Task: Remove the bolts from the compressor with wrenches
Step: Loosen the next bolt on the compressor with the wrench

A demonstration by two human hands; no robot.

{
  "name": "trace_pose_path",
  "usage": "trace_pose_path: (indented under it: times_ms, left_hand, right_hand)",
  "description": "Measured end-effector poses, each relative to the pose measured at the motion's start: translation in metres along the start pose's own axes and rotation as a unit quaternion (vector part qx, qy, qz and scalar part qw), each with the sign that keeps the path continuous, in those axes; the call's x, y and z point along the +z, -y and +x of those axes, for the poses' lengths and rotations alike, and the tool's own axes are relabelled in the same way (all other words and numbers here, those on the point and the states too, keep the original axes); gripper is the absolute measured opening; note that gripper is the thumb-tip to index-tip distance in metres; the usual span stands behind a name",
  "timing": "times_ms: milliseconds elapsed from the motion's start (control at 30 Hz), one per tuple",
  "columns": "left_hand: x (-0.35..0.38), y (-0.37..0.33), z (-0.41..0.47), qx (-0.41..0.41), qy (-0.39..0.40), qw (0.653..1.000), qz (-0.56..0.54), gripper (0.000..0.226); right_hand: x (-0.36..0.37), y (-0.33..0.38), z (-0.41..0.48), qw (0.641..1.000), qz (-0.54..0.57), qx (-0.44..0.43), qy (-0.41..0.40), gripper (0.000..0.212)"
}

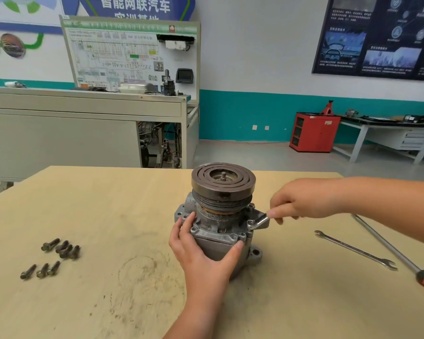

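Observation:
A grey compressor with a dark grooved pulley on top stands upright on the wooden table. My left hand grips its lower body from the near side, thumb on the left and fingers round the right. My right hand holds a small silver wrench, whose ring end sits over a bolt on the compressor's right flange. Several removed bolts lie on the table at the left, with three more bolts just below them.
A double open-ended wrench lies to the right of the compressor. Beyond it a long tool with a red and black handle reaches the right edge. A grey bench, a red cabinet and a worktable stand in the background.

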State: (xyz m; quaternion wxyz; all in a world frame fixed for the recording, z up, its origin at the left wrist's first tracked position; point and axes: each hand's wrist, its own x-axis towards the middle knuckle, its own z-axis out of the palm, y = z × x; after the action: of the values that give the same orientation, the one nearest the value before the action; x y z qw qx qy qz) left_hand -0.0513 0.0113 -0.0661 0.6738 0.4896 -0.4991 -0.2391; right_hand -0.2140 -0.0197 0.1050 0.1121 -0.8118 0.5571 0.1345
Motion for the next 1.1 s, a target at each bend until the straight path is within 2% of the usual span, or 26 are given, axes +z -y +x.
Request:
trace_pose_path:
  times_ms: [67, 133, 200, 300, 367, 433, 533, 767, 1000, 1100]
  left_hand:
    - [-0.001, 0.000, 0.000, 0.000, 0.002, 1.000, -0.001, 0.091]
    - [-0.001, 0.000, 0.000, -0.002, 0.003, 1.000, -0.002, 0.091]
    - [-0.001, 0.000, 0.000, -0.006, 0.002, 1.000, -0.001, 0.091]
    - [0.000, 0.001, 0.001, -0.007, 0.000, 1.000, 0.004, 0.092]
    - [0.000, 0.001, 0.001, -0.005, -0.003, 1.000, 0.006, 0.092]
    - [0.001, 0.001, 0.001, 0.000, -0.006, 1.000, 0.008, 0.092]
    - [0.000, 0.001, 0.001, 0.004, -0.006, 1.000, 0.006, 0.092]
    - [0.002, 0.002, 0.001, 0.006, -0.006, 1.000, -0.003, 0.090]
    - [0.001, 0.003, 0.001, 0.011, -0.004, 1.000, -0.010, 0.089]
    - [0.002, 0.004, 0.001, 0.013, -0.005, 1.000, -0.008, 0.088]
  right_hand:
    - [-0.001, -0.003, 0.005, 0.994, -0.087, -0.037, -0.050, 0.028]
    - [0.001, -0.009, 0.005, 0.996, -0.060, -0.036, -0.050, 0.023]
    - [0.005, -0.012, -0.001, 0.996, 0.083, -0.006, -0.012, 0.024]
    - [0.022, -0.005, -0.010, 0.933, 0.358, 0.017, 0.037, 0.031]
    - [0.036, 0.007, -0.013, 0.890, 0.452, 0.021, 0.045, 0.032]
    - [0.043, 0.019, -0.013, 0.871, 0.489, 0.023, 0.051, 0.032]
    - [0.037, 0.029, -0.012, 0.868, 0.493, 0.036, 0.038, 0.032]
    - [0.028, 0.024, -0.023, 0.908, 0.412, 0.064, 0.040, 0.033]
    - [0.025, 0.020, -0.016, 0.918, 0.387, 0.061, 0.061, 0.035]
    - [0.016, 0.012, -0.013, 0.947, 0.304, 0.067, 0.078, 0.036]
